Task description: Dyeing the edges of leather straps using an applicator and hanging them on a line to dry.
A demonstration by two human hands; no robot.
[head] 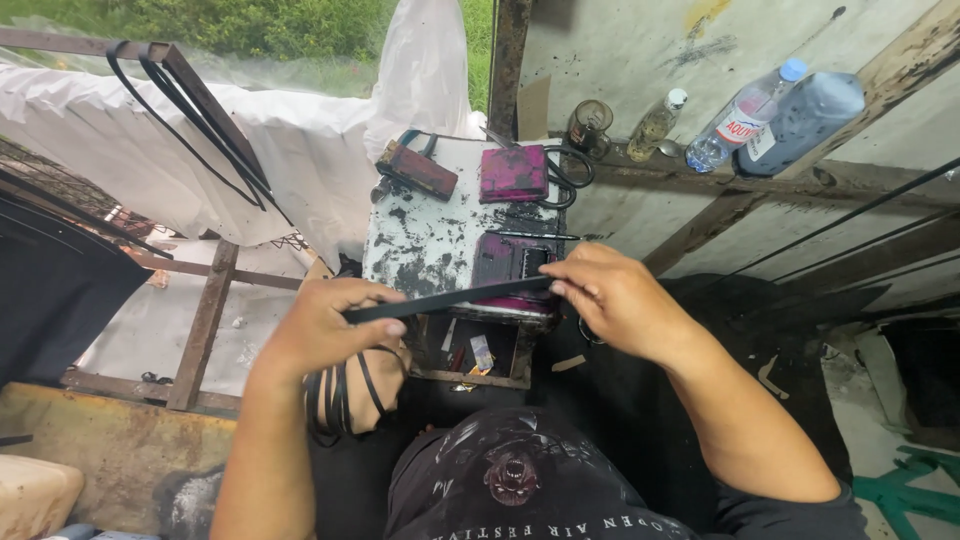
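While both hands [330,335] [610,295] pinch a black strip [450,298], its right end stays hidden.

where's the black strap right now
In the head view, the black strap is stretched level between the left hand and right hand, just in front of the stained white work block.

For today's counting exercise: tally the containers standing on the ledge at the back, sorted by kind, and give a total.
Clear plastic bottles with blue caps: 1
Large grey-blue plastic bottles: 1
Small glass bottles with white caps: 1
Dark glass jars: 1
Total: 4
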